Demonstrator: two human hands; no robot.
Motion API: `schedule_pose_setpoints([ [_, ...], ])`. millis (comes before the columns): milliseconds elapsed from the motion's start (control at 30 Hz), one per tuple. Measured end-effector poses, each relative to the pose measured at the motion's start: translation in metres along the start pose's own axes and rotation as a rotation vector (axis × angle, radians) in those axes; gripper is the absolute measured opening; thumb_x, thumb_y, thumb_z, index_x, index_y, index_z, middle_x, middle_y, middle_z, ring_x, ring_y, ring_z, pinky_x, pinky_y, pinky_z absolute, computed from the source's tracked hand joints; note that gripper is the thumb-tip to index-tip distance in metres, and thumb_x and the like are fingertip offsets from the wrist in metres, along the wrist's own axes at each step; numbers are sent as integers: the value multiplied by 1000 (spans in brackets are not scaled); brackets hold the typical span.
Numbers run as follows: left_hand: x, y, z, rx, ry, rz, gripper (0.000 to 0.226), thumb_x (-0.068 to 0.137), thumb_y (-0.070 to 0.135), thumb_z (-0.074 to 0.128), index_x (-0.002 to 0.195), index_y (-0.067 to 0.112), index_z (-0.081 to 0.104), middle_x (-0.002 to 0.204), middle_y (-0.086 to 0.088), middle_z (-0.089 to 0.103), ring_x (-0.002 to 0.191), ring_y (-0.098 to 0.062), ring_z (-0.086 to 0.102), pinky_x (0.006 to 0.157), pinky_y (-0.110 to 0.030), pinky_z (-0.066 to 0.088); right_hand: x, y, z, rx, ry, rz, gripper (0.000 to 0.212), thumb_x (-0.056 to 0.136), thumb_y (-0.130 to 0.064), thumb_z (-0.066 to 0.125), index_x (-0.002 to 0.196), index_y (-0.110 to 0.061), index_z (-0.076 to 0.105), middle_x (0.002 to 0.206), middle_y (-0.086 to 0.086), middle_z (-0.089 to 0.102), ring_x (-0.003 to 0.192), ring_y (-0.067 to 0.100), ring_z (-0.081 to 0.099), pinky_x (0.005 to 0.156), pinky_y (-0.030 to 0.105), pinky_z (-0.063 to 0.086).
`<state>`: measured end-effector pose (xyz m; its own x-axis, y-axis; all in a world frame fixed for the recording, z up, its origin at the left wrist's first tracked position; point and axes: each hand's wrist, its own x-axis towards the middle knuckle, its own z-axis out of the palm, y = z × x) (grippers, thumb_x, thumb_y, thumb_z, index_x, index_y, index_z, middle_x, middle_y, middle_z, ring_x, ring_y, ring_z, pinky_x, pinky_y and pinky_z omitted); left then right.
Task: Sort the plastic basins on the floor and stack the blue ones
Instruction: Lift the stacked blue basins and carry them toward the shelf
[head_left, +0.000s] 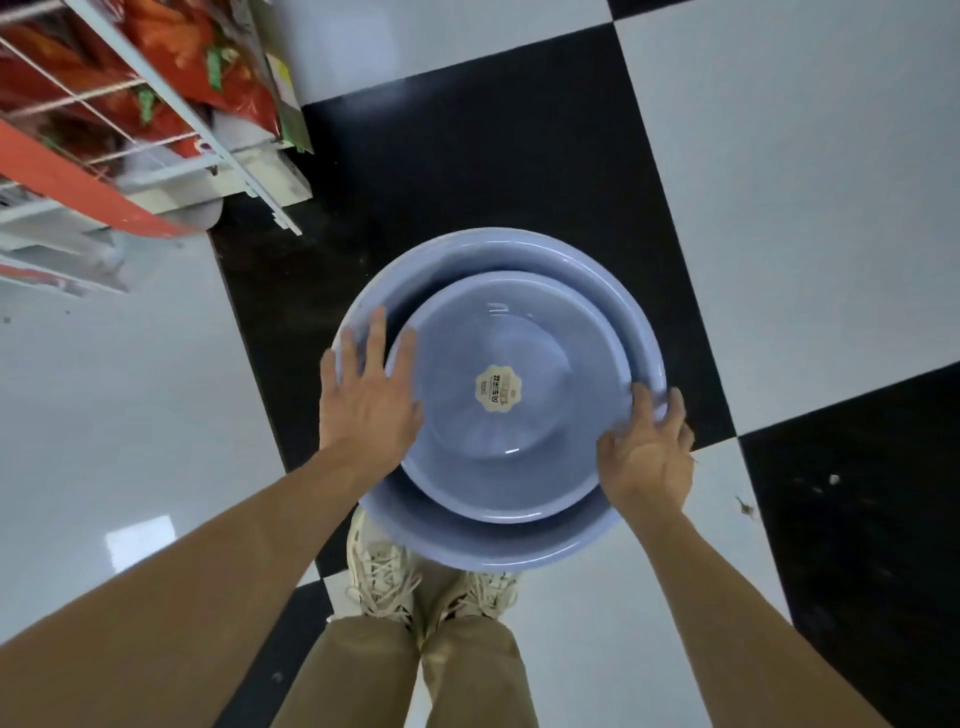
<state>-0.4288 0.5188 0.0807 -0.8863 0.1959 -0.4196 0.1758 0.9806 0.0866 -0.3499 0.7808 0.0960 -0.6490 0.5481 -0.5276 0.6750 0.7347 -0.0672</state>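
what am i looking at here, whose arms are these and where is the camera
There is one picture, taken by a wide-angle camera worn on a person's head, looking down. The arms are that person's own. The left hand lies spread on the rim of a large blue basin; the right hand curls its fingers over the rim on the other side. A smaller blue basin with a label sits nested inside. Below are the person's shoes on a black-and-white tiled floor. A shop rack stands at upper left.

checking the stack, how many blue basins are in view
2: a large blue basin held above the floor, and a smaller blue basin nested inside it. More could be hidden underneath.
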Motion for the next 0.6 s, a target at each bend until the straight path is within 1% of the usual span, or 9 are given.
schedule_pose_setpoints([
  [33,-2,5,3,32,-32,52,89,89,45,57,154,27,0,161,-11,-13,146,-41,-6,115,-54,5,-2,1,0,-74,1,-71,67,94,-35,50,151,-27,16,162,9,2,143,39,16,111,52,29],
  [67,-5,7,8,47,-78,74,94,89,47,57,154,28,-9,160,-10,-20,145,-40,-14,116,-53,-2,-3,2,1,-123,-17,-124,72,95,-38,48,153,-27,8,163,8,-6,146,38,7,115,52,21],
  [100,-6,9,13,52,-127,71,98,89,50,56,152,30,-16,159,-10,-25,144,-39,-18,115,-52,-7,-2,3,3,-150,-47,-149,76,95,-41,47,154,-26,2,162,7,-12,147,38,2,117,51,16],
  [167,-6,7,23,41,-197,28,102,88,52,57,150,33,-21,156,-9,-32,143,-39,-21,113,-50,-11,-1,3,8,-157,-108,-162,81,94,-43,47,154,-24,-5,161,9,-20,147,41,-6,117,52,13],
  [233,-7,1,29,41,-229,1,105,87,51,59,149,33,-23,154,-9,-36,143,-37,-24,112,-48,-12,0,1,12,-147,-134,-159,87,93,-47,49,154,-23,-8,159,10,-25,145,44,-11,117,52,13],
  [300,-9,-7,34,66,-234,11,106,86,53,59,149,32,-25,154,-9,-37,143,-35,-25,113,-48,-11,-1,-3,16,-130,-137,-148,92,90,-49,54,153,-22,-9,159,11,-26,144,45,-13,117,53,15],
  [433,-15,-20,39,75,-212,31,104,86,62,51,148,31,-27,156,-7,-33,143,-31,-26,117,-49,-9,-4,-9,24,-111,-129,-138,99,87,-47,60,154,-22,-8,158,11,-26,144,47,-12,117,54,14],
  [600,-21,-48,40,89,-182,45,103,85,65,47,149,28,-25,158,-9,-29,144,-32,-24,117,-50,-5,-13,-27,37,-110,-113,-159,101,86,-43,63,154,-23,-9,159,10,-27,144,46,-11,117,51,10],
])
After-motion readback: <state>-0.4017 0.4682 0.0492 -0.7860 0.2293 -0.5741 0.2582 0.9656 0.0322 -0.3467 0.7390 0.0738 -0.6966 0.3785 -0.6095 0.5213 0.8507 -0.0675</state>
